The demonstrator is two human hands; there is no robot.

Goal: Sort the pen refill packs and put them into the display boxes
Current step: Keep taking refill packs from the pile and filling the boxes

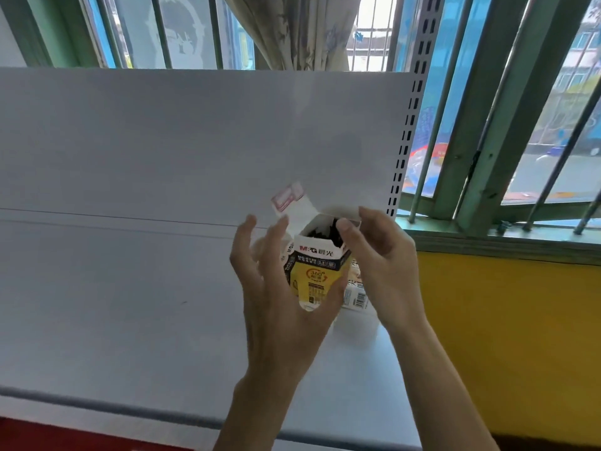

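The left hand (276,294) covers the bottom of the box (317,275); its small print is unreadable. The dark contents (327,232) inside are unclear. A second box (356,296) is mostly hidden behind the right hand (380,255).

White shelf (130,288), barcoded white box (356,297) near its right edge.

Above shelf (130,288), display box (317,275), second box (355,296) behind, window (527,125) right

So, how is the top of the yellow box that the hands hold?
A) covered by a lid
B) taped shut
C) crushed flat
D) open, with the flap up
D: the top flap of the yellow box stands up, and dark contents show inside.
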